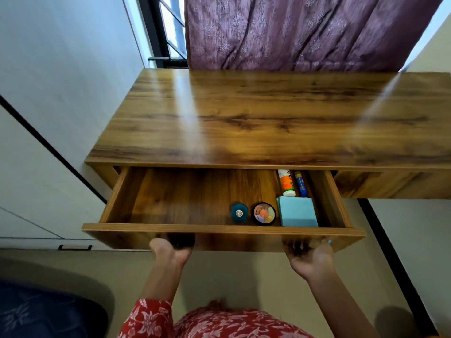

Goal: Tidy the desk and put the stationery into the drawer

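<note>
The wooden drawer (170,229) stands pulled out from under the desk top (244,118). Inside it, at the right, lie a pale blue pad (297,212), a white and orange bottle (286,182) and a blue and yellow glue stick (301,184). A round tin with coloured segments (264,213) and a small teal round item (239,212) sit beside the pad. My left hand (170,252) grips the underside of the drawer front at its left. At the right of the same front panel, my right hand (311,258) curls under the lower edge.
A purple curtain (305,32) hangs behind the desk, with a window frame (166,32) to its left. A white wall (61,69) and cabinet door run along the left. A dark blue cushion (36,313) lies at the lower left.
</note>
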